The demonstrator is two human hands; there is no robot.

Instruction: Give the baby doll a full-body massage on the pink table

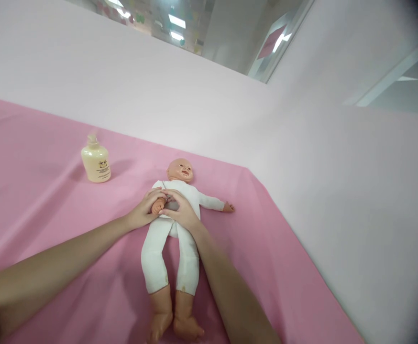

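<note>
A baby doll in a white cloth body lies on its back on the pink sheet, head away from me, bare feet toward me. My left hand wraps around the doll's small hand and forearm, folded over its belly. My right hand rests on the doll's chest and belly, fingers curved, touching the same little arm. The doll's other arm stretches out to the right.
A cream pump bottle stands on the sheet to the left of the doll's head. The pink sheet ends at an edge on the right, against a pale wall that also runs behind.
</note>
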